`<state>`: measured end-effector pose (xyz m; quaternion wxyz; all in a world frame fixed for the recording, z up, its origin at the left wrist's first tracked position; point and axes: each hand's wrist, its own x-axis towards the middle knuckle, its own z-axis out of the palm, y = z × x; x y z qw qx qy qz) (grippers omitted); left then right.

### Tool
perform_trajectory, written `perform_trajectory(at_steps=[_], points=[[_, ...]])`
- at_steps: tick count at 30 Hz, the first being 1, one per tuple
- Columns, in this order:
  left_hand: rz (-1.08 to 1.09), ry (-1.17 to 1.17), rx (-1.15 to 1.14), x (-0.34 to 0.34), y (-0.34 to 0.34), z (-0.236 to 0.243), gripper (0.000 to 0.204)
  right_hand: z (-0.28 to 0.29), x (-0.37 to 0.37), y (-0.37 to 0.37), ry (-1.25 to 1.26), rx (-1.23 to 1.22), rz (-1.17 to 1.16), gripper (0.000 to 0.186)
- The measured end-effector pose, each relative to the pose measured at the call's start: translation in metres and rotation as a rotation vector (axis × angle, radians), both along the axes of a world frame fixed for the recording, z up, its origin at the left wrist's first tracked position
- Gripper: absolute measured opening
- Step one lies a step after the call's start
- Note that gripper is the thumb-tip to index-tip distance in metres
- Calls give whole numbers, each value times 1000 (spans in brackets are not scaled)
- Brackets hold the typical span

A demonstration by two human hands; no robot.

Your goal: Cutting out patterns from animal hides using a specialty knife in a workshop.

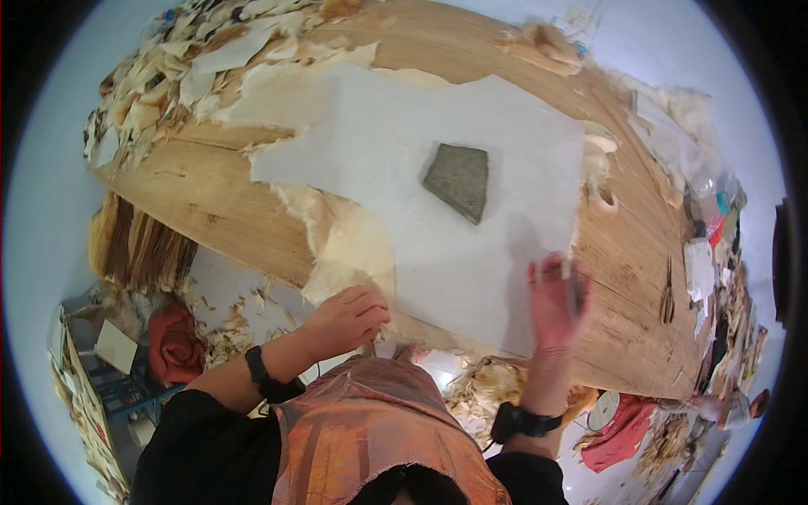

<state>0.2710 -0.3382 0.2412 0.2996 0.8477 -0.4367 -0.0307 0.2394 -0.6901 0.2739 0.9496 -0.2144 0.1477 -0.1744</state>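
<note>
A large white sheet (454,109) with an irregular outline lies over a cream fleecy hide (358,227) on the wooden table. I cannot tell whether the sheet is paper or skin. Near its middle rests a flat, grey-green, five-sided piece (459,178) with fine ribs. At the near edge, beside the hide, my left hand (347,320) has its fingers curled together; what they hold, if anything, is hidden. Over the sheet's right edge my right hand (555,303) is bent round a thin greyish thing, too blurred to name. A dark band circles each wrist.
The plank table (640,252) curves around me, with scissors (667,290) at its right. Hide scraps (160,88) pile up at the far left. A stack of brown pieces (139,244), a red cloth (175,343) and a blue crate (122,387) stand on the left below.
</note>
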Motion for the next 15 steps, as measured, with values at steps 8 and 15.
perform_trajectory(at_steps=[8,15], points=[[-163,-157,-87,15,7,-6,24,-41,-7,153,228,-1058,431,26],[-179,-133,-163,25,9,-18,17,-46,-11,179,151,-1570,217,27]])
